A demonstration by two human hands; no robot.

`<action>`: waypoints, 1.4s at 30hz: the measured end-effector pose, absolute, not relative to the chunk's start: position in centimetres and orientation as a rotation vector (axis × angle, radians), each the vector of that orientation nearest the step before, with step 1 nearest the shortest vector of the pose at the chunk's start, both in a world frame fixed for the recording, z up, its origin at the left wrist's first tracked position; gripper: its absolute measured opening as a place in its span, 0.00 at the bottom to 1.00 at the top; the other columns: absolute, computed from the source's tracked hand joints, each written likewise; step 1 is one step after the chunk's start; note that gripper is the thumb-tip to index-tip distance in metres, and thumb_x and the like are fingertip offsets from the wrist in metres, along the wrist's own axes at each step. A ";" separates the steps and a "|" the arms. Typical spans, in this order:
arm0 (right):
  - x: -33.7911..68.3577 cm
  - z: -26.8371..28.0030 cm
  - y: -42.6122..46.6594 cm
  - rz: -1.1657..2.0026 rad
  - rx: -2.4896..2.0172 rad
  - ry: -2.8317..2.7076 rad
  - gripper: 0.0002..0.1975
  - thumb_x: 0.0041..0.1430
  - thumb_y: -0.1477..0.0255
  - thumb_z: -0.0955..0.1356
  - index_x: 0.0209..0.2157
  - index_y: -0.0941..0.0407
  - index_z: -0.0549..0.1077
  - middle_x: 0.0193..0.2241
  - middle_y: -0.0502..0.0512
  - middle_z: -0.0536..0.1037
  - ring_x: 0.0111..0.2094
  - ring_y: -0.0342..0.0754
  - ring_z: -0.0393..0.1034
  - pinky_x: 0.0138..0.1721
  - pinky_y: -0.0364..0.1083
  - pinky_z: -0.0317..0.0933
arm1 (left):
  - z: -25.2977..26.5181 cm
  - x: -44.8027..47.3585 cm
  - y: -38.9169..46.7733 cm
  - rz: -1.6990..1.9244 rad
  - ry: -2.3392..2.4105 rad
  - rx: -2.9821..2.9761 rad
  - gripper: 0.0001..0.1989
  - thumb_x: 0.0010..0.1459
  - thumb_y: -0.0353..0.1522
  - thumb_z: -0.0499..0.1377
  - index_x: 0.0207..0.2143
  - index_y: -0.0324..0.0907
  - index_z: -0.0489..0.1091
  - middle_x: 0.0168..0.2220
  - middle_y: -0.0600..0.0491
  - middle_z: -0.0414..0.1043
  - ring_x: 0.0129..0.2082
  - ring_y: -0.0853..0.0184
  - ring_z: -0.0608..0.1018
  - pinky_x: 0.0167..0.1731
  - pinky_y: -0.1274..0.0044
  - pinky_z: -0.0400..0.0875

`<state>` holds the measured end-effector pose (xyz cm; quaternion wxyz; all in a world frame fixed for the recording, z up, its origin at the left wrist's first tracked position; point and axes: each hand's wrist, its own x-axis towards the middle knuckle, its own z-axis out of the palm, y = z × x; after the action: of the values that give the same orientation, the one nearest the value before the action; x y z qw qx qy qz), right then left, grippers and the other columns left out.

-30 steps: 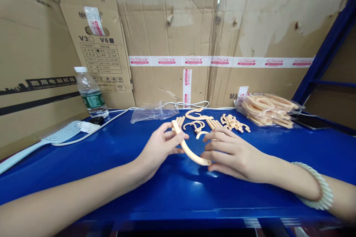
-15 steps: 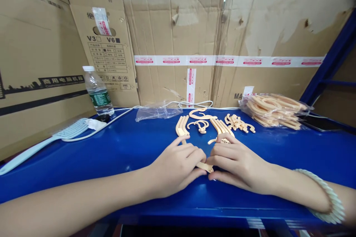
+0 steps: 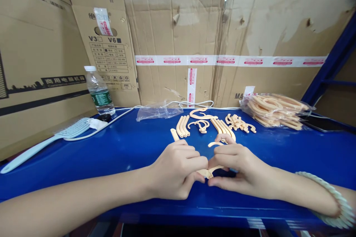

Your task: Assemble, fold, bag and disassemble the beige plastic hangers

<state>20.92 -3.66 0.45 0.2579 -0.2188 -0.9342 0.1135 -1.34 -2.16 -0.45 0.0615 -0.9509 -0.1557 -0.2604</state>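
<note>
Over the near part of the table, my left hand (image 3: 183, 168) is closed around a beige plastic hanger arm (image 3: 174, 134); its outer end sticks out beyond my fingers. My right hand (image 3: 239, 166) pinches a thin curved beige hanger piece (image 3: 217, 168), where the two pieces meet between my fingertips. How they fit together is partly hidden. Just beyond my hands lie several hanger arms (image 3: 183, 126) on the left and more hanger arms (image 3: 222, 127) on the right, with loose hooks (image 3: 199, 125) between them. A pile of small hooks (image 3: 239, 123) lies further right.
On the blue table (image 3: 133, 148), a clear bag of beige hanger parts (image 3: 274, 109) lies at the back right beside a dark phone (image 3: 322, 123). A water bottle (image 3: 100, 92), a light-blue hairbrush (image 3: 55, 137) and a white cable (image 3: 119, 118) are left. Cardboard (image 3: 178, 33) stands behind.
My left hand's grip has shifted, and the far end of the arm now shows past its knuckles. A thin curved piece now shows in my right fingers, meeting the arm.
</note>
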 end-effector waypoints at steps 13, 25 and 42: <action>23.3 2.3 -0.6 0.383 -0.940 -2.055 0.14 0.63 0.60 0.67 0.30 0.55 0.75 0.26 0.52 0.77 0.27 0.47 0.67 0.28 0.45 0.58 | 1.4 -5.0 4.0 -0.513 -0.790 -2.805 0.06 0.63 0.25 0.52 0.40 0.41 0.66 0.39 0.50 0.73 0.43 0.61 0.71 0.47 0.66 0.62; 23.3 2.3 2.6 0.121 -0.866 -2.355 0.08 0.65 0.68 0.64 0.37 0.55 0.74 0.40 0.58 0.74 0.44 0.53 0.67 0.46 0.53 0.62 | 0.1 -5.0 5.1 -0.724 -1.001 -2.983 0.09 0.55 0.23 0.52 0.37 0.42 0.66 0.39 0.50 0.69 0.43 0.62 0.72 0.47 0.68 0.68; 21.4 3.4 5.3 -0.023 -0.690 -2.403 0.08 0.66 0.73 0.64 0.44 0.56 0.73 0.41 0.59 0.75 0.44 0.53 0.70 0.44 0.52 0.66 | -0.4 -4.6 3.9 -0.505 -0.967 -3.045 0.19 0.66 0.34 0.49 0.58 0.41 0.63 0.61 0.45 0.62 0.62 0.59 0.62 0.63 0.63 0.55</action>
<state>21.40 5.32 3.41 0.3152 -0.2621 -0.9121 -0.0087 -4.60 3.94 -0.38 -0.0465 -0.9403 -0.2988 -0.1560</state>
